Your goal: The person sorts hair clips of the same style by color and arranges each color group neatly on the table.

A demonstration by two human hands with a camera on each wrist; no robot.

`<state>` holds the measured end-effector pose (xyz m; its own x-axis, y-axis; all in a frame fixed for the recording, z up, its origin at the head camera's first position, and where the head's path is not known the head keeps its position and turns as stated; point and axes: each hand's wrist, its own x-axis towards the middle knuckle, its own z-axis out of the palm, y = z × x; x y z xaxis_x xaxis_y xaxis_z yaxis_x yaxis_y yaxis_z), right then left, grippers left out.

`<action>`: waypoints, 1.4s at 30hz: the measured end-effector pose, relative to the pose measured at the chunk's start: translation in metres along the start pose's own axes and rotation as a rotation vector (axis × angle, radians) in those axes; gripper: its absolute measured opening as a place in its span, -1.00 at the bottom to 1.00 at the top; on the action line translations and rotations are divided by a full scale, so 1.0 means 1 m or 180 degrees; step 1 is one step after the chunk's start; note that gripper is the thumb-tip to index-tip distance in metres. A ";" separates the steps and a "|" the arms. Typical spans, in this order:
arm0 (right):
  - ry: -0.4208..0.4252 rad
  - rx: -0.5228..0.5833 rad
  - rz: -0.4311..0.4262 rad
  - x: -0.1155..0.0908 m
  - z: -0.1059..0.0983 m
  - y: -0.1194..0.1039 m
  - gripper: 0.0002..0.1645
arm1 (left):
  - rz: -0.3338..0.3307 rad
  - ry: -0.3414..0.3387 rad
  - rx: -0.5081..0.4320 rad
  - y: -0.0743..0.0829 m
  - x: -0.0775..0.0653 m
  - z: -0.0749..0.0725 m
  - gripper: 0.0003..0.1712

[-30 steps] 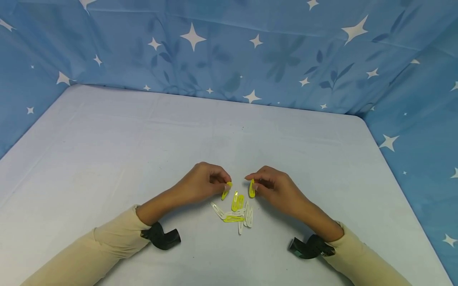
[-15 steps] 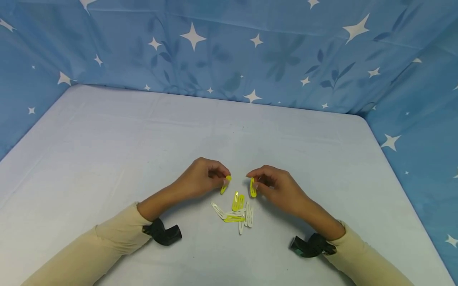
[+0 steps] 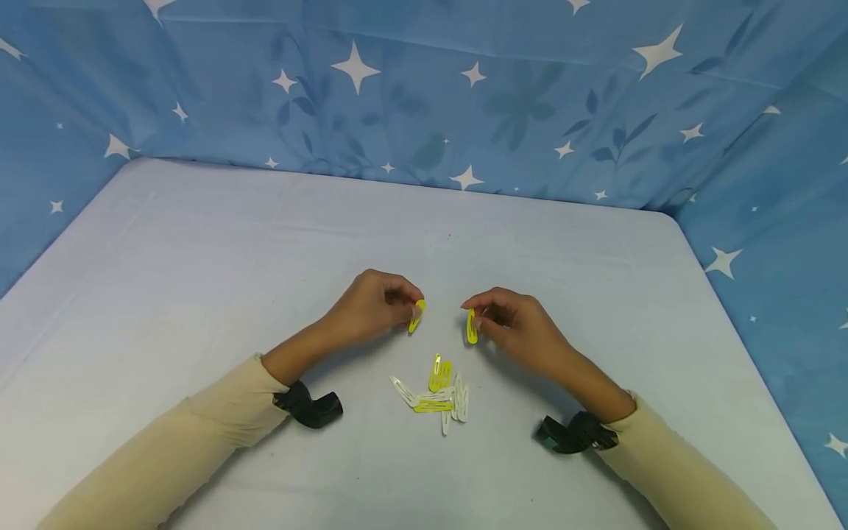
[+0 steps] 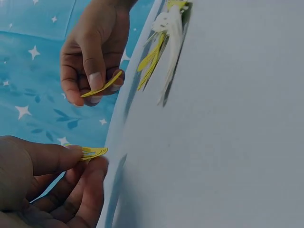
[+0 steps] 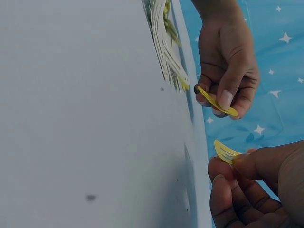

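Observation:
My left hand pinches a yellow snap hair clip between thumb and fingers, its narrow end slanting down in the head view. Opposite it, my right hand pinches a second yellow hair clip, held nearly upright. Both clips are up off the table, a short gap apart. Just nearer to me lies a small pile of hair clips. In it, two yellow clips sit side by side at the top, another yellow clip lies crosswise, and several white clips spread around and over each other.
The pile rests on a white-covered table. Blue curtains with white stars hang behind and at the sides. Black wrist cameras are strapped over the beige sleeves.
Both hands have moved away from me, farther from the pile, each still holding its yellow hair clip. The pile on the table has not moved.

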<state>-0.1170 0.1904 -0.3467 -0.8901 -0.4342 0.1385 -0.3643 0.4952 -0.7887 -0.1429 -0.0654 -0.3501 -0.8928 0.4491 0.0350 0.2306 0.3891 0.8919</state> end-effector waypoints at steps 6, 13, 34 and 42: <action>-0.0002 0.0036 0.0001 0.014 -0.003 0.003 -0.71 | -0.0023 0.0175 0.0042 -0.003 0.010 -0.004 -0.88; 0.0058 0.0021 -0.0004 0.033 -0.011 0.003 -0.70 | -0.0140 0.0315 -0.0112 -0.001 0.023 -0.012 -0.88; 0.0018 -0.0065 0.0176 0.072 -0.011 0.019 -0.68 | -0.0503 0.0306 -0.0310 -0.008 0.072 -0.015 -0.86; 0.0031 0.0003 0.0240 0.087 -0.007 0.023 -0.70 | -0.0475 0.0313 0.0165 -0.009 0.085 -0.020 -0.82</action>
<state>-0.2044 0.1691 -0.3484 -0.9176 -0.3883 0.0845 -0.2958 0.5256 -0.7976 -0.2288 -0.0473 -0.3463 -0.9515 0.3035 -0.0500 0.1100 0.4876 0.8661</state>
